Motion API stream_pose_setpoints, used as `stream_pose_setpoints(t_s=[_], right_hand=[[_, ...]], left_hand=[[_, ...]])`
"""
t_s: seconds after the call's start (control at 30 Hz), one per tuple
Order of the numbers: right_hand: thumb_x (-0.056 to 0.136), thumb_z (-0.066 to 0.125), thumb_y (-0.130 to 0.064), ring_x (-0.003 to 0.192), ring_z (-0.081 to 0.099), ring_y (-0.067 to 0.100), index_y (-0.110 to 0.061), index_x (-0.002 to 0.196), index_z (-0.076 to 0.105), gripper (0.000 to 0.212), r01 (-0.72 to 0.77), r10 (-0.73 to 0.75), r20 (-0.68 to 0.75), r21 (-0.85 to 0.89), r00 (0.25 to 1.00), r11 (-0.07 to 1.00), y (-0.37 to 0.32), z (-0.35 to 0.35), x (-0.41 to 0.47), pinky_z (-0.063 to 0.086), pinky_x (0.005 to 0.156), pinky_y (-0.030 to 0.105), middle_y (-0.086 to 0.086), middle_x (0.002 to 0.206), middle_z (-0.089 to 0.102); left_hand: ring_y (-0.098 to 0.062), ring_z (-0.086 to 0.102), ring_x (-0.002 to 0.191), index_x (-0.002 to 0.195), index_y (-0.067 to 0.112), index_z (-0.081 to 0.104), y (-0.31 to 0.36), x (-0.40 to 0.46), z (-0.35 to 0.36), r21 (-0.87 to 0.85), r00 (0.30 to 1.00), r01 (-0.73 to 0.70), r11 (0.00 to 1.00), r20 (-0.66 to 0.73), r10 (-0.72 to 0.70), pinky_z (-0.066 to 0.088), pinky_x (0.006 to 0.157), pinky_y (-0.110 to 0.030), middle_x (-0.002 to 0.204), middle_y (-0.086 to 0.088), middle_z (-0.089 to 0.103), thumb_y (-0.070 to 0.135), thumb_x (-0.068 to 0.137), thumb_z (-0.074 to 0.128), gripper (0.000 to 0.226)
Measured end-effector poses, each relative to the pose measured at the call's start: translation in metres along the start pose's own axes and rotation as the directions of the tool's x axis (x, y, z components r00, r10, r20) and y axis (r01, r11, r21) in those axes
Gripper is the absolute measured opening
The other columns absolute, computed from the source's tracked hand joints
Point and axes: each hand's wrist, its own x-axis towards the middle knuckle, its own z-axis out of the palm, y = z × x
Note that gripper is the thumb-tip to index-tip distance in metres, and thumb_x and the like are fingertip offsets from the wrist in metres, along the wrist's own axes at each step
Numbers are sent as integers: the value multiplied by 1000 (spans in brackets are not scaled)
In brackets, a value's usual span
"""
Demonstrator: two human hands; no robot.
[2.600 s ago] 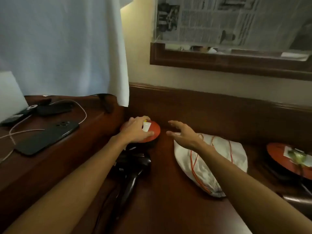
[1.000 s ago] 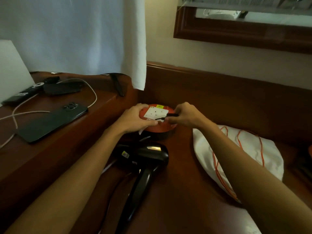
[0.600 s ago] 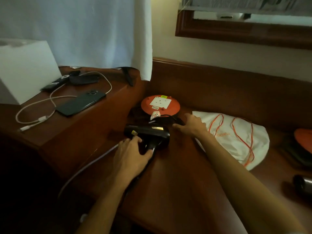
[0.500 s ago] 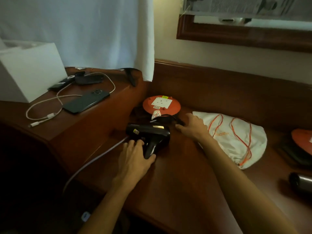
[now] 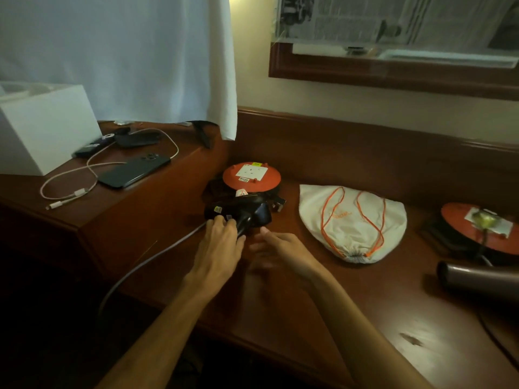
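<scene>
A black hair dryer (image 5: pixel 238 210) lies on the lower wooden desk (image 5: pixel 323 299), in front of an orange cable reel (image 5: pixel 252 176) with a white socket on top. My left hand (image 5: pixel 222 245) lies over the dryer's handle, which sits between its fingers and thumb. My right hand (image 5: pixel 280 248) is blurred, with fingers spread, just right of the handle and holding nothing. The dryer's grey cord (image 5: pixel 148 262) runs off the desk's front edge to the lower left.
A white drawstring bag (image 5: pixel 354 220) with orange cords lies to the right, then a second orange reel (image 5: pixel 483 228) and a brown dryer (image 5: pixel 477 279). The raised shelf at left carries a phone (image 5: pixel 134 171), a white cable (image 5: pixel 84 189), a remote (image 5: pixel 92 146) and a white box (image 5: pixel 47 124).
Both hands left the orange reel. The left hand came down onto the dryer's handle. The right hand drew back from beside the reel toward the handle.
</scene>
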Motion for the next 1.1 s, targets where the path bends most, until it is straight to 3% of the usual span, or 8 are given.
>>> stream_pose_setpoints(t_s=[0.27,0.37,0.43,0.5,0.67,0.73,0.97,1.1], right_hand=[[98,61,-25,127,59,35,-4,135,57,43,81,-139,24,711,990,699,-20,20,11,50,105,45,20,135,62],[88,73,-17,116,64,38,0,131,53,50,207,-204,-86,686,975,698,-38,16,13,55,97,49,25,126,64],[86,76,-16,99,70,36,-3,123,52,46,316,-232,-217,561,948,765,-56,9,15,61,74,45,26,119,65],[88,76,-19,91,71,32,-6,124,49,47,372,-257,-293,465,921,804,-67,-2,19,63,74,42,25,119,63],[102,57,-21,88,71,37,-18,137,40,40,247,-319,-1,636,948,731,-70,-33,19,59,79,53,23,109,65],[102,56,-14,83,71,37,-17,136,39,38,293,-324,-44,557,945,777,-68,-42,21,61,69,50,19,98,70],[93,69,-12,103,66,20,-20,138,43,53,409,-497,-313,-307,809,859,-63,-92,49,56,74,26,1,126,60],[93,69,-9,122,57,19,-16,144,46,57,324,-490,-183,-550,853,770,-51,-112,53,48,96,35,5,138,58]], left_hand=[[-11,59,118,144,15,53,34,-14,-31,-431,985,-90,898,-171,17,44,78,-3,132,-4,62,30,104,53,43],[-3,57,119,143,19,50,43,-31,-30,-567,977,-39,823,-194,-87,41,80,4,129,9,60,30,101,59,44],[2,67,96,132,26,53,52,-41,-24,-640,991,45,767,-71,-117,48,68,-4,108,13,69,32,99,60,34],[-7,71,64,118,25,59,62,-41,-17,-768,994,103,632,60,-88,53,55,-16,78,4,72,32,101,57,19],[-20,57,46,116,20,60,74,-16,-3,-923,972,208,325,233,41,47,44,-30,63,-1,61,32,105,50,19],[-21,58,47,117,13,58,72,-9,-1,-916,938,301,265,334,90,48,44,-29,63,-4,61,33,106,48,25],[-13,57,40,110,13,57,68,-47,8,-612,625,438,659,734,266,44,39,-24,57,2,60,19,105,53,9],[-8,61,46,103,14,63,69,-32,-34,-476,771,166,864,609,187,49,45,-23,66,0,62,11,105,43,20]])
